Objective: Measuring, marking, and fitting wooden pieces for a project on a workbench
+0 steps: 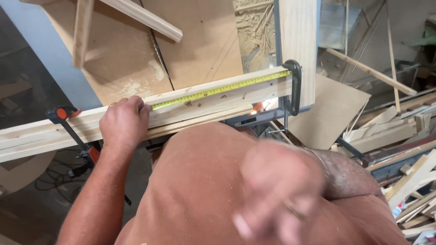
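My left hand (123,121) rests on top of a stack of long pale wooden boards (218,102), fingers curled over the near end of a yellow tape measure (218,90) stretched along the top board toward the right. A dark C-clamp (295,86) pinches the boards at their right end against an upright plank (297,41). My right hand (277,190) is close to the camera, blurred, low in the view; I cannot tell whether it holds anything.
A black and orange bar clamp (68,124) grips the boards at the left. Plywood sheets (195,41) and loose strips lie behind. Scrap wood pieces (408,181) are piled at the right. Cables lie on the floor at lower left.
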